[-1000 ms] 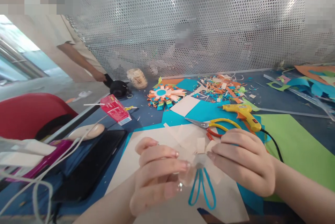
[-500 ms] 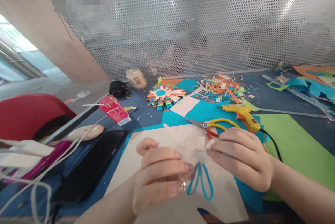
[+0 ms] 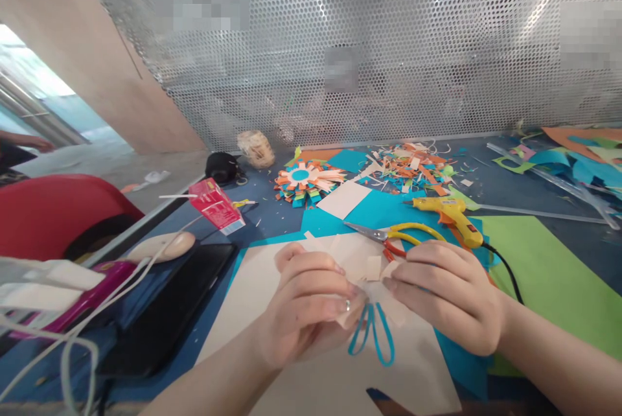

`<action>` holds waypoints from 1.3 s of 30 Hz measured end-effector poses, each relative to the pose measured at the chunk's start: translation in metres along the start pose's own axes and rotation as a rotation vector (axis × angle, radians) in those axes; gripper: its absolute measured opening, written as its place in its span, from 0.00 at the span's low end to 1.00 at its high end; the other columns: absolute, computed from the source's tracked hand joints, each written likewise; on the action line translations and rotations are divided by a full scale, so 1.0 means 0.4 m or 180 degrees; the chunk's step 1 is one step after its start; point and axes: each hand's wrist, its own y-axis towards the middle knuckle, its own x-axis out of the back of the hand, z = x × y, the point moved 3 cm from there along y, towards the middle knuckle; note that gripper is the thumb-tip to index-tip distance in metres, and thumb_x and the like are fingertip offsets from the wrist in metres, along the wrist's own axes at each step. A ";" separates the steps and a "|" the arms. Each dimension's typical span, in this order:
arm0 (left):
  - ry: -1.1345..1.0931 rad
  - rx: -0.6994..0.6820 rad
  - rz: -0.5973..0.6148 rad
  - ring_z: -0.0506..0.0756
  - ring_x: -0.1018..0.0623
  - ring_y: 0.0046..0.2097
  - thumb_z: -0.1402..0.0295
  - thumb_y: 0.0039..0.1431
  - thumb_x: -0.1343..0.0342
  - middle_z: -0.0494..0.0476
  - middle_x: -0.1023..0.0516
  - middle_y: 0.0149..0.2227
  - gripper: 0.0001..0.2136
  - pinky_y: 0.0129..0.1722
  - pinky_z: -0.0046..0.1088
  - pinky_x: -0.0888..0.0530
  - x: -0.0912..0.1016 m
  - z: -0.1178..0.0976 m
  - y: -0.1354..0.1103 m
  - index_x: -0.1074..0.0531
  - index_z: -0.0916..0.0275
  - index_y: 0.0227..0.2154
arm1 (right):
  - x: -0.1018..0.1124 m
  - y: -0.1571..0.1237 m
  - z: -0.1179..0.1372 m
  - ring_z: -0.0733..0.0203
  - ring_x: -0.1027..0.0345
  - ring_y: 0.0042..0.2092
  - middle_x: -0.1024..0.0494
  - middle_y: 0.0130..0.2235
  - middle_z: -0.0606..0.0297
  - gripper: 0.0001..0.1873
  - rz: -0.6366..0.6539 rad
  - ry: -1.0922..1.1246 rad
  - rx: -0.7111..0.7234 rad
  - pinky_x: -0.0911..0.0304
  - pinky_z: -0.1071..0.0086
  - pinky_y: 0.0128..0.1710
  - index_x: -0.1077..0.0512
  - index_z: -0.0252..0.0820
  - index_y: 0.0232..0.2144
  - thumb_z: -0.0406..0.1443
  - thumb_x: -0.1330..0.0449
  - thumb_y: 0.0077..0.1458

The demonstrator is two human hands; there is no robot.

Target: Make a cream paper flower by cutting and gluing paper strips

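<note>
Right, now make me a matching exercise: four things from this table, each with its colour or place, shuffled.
1. glue gun
2. scissors
3. looped strips
4. drink carton

A. pinkish red, with a white straw
B. blue, between the left hand and the right hand
C. yellow, with a black cord
D. one yellow handle, one red

Pairs: 1-C, 2-D, 3-B, 4-A

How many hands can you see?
3: the left hand over the pale sheet, the right hand by the scissors, and another person's hand at the far left, beyond the chair. The mesh may hide more.
</note>
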 end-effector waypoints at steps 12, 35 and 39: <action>0.0232 -0.1016 0.0298 0.51 0.27 0.28 0.78 0.46 0.47 0.44 0.25 0.22 0.09 0.36 0.36 0.37 0.004 -0.003 -0.015 0.38 0.56 0.26 | 0.010 0.021 0.000 0.58 0.30 0.36 0.22 0.32 0.58 0.14 0.0062 -0.0013 0.0080 0.31 0.65 0.31 0.29 0.35 0.32 0.28 0.54 0.56; -0.1232 0.1650 -0.0108 0.52 0.31 0.33 0.70 0.47 0.41 0.53 0.31 0.29 0.07 0.33 0.29 0.34 -0.029 0.102 0.011 0.34 0.61 0.29 | -0.055 -0.040 -0.102 0.69 0.37 0.21 0.32 0.22 0.70 0.09 -0.1032 0.1871 -0.3480 0.39 0.76 0.19 0.35 0.41 0.26 0.40 0.41 0.49; -0.1333 0.1825 -0.0096 0.48 0.33 0.29 0.73 0.47 0.42 0.50 0.33 0.27 0.06 0.30 0.26 0.35 -0.036 0.109 0.009 0.34 0.61 0.28 | -0.056 -0.058 -0.136 0.72 0.44 0.18 0.36 0.19 0.73 0.14 -0.1473 0.2173 -0.4076 0.46 0.77 0.16 0.36 0.40 0.25 0.43 0.37 0.44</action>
